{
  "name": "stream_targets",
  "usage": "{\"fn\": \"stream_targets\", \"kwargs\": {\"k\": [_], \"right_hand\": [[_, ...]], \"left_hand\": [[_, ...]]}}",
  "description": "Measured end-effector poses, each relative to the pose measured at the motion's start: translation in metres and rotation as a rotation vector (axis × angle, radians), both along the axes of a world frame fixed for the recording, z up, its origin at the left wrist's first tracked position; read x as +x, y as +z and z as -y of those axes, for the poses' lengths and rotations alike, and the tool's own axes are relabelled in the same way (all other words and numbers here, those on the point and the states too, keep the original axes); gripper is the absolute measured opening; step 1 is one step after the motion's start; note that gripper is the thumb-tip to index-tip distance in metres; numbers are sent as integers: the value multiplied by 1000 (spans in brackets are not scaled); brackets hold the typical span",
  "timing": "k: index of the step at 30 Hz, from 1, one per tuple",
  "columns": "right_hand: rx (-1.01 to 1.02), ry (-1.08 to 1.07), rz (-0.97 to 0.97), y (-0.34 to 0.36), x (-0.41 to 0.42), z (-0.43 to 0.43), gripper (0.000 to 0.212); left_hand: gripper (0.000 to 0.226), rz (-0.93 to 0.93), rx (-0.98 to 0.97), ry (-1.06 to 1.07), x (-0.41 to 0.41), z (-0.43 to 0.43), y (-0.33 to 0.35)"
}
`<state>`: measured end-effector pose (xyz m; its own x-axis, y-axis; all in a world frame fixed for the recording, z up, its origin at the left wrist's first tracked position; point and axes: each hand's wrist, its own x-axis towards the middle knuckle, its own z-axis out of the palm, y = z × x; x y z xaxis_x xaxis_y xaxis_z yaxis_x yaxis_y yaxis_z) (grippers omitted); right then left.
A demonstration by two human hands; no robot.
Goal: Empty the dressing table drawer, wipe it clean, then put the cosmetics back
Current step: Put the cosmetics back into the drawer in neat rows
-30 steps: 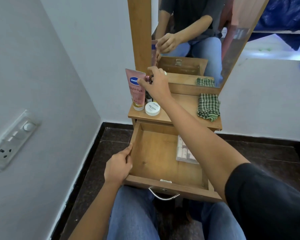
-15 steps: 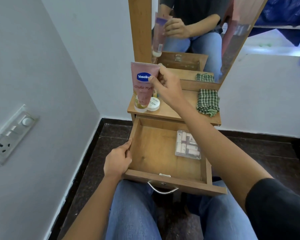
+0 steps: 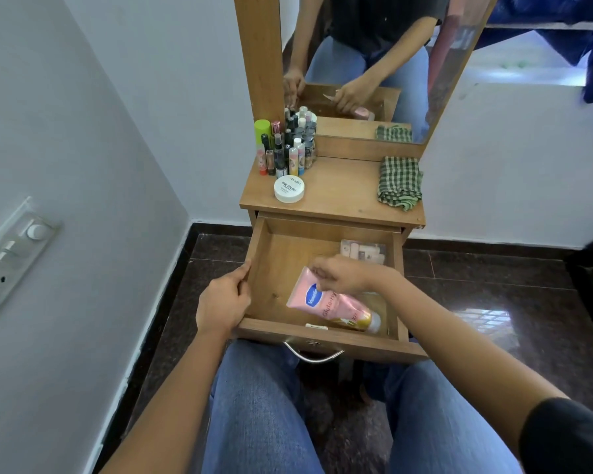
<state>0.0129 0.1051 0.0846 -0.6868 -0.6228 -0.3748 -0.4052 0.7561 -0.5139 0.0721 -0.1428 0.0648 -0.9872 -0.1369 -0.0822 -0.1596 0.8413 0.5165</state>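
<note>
1. My right grip (image 3: pixel 343 273) is pinching the tube (image 3: pixel 336 307) by its flat end, holding it low inside the drawer (image 3: pixel 322 340), near and right, with the cap pointing at the near wall. I cannot tell whether the tube is touching the drawer floor.
2. My left grip (image 3: pixel 221 302) is clasping the drawer's left wall and steadying it.
3. If I am letting go too high, the tube is likely dropping cap first against the near wall and possibly cracking the cap.
4. Lying slantwise, the tube is taking up room that the bottles (image 3: pixel 286 148) and jar (image 3: pixel 289 189) on the counter (image 3: pixel 343 200) are going to need, and it is crowding the pack (image 3: pixel 363 249) at the far right.
5. The drawer is sitting far out, so pressing down on its wall is risking tilting it.
6. The bottles are standing packed together at the far left, so a careless reach is probably toppling several.
</note>
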Motion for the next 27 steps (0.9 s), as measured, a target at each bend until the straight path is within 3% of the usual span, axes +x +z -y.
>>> {"fn": "stream_targets", "kwargs": {"k": [3, 13, 20, 24, 27], "right_hand": [[36, -24, 53, -17, 7, 0, 30], [27, -99, 10, -38, 9, -5, 28], [104, -72, -15, -47, 16, -5, 40], [126, -31, -8, -48, 16, -7, 33], [31, -103, -102, -24, 5, -4, 24]], "left_hand": [[50, 1, 8, -2, 0, 1, -1], [48, -3, 18, -6, 1, 1, -1], [48, -5, 21, -8, 1, 0, 1], [48, -6, 22, -7, 2, 0, 1], [48, 2, 25, -10, 2, 0, 1]]}}
